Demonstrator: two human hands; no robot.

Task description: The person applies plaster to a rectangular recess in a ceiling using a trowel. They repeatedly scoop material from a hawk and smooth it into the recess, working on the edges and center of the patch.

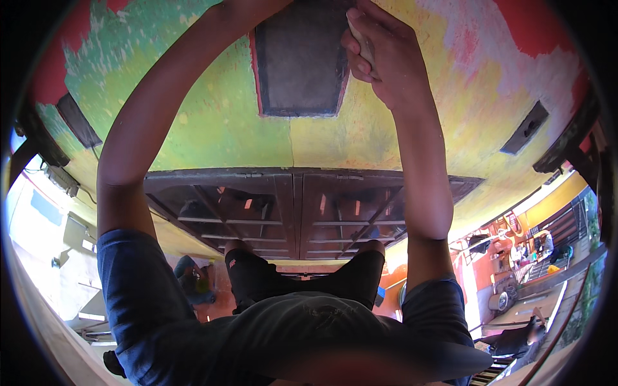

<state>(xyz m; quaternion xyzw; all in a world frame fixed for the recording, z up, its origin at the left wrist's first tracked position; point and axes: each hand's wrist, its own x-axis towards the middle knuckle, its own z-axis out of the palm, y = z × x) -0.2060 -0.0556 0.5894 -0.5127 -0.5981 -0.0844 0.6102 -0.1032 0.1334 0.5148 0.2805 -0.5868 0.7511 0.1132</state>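
My right hand (389, 61) is raised near the top of the view, its fingers closed round a thin, pale, flat piece (362, 46). The far end of that piece is hard to make out. Beside this hand a dark grey panel (300, 71) with red-streaked edges sits in the painted wall (212, 109). My left arm curves up to the panel's upper left. Only the wrist end of my left hand (261, 5) shows, cut off by the top edge, with its fingers hidden.
Below the panel are dark wooden double shutters (296, 212) with glass panes. Small dark boxes (524, 127) sit on the wall on both sides. A person (190, 278) is at lower left, another person (515, 338) at lower right. A cluttered area (515, 251) lies to the right.
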